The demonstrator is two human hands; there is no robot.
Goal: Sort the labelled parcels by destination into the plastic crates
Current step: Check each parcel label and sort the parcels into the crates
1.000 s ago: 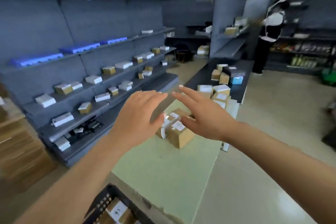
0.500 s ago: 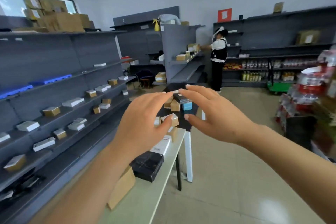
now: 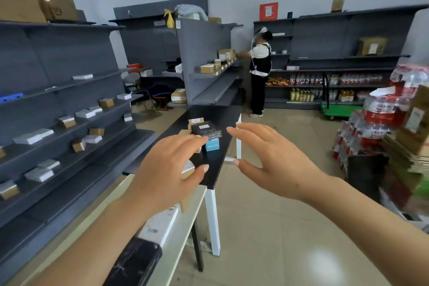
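Observation:
My left hand (image 3: 166, 169) and my right hand (image 3: 271, 160) are stretched out in front of me, fingers spread and relaxed, holding nothing. Beyond them several parcels lie on a black table (image 3: 220, 118): a dark flat box (image 3: 206, 129) on top, a small blue box (image 3: 212, 145), and brown cartons (image 3: 196, 121). Nearer, on a pale green table (image 3: 181, 239), a white labelled parcel (image 3: 160, 225) and a black wrapped parcel (image 3: 134, 262) lie partly under my left forearm. No crate is in view.
Grey shelving (image 3: 69, 123) with small parcels runs along the left. A person (image 3: 260, 72) stands at the far shelves. Stacked bottled-water packs (image 3: 376, 123) and flat cardboard (image 3: 413, 146) crowd the right. Tiled floor (image 3: 278, 227) lies between.
My view has lifted from the green table and the crate up toward the black table and the room. Both hands stayed outstretched and empty, drifting slightly apart.

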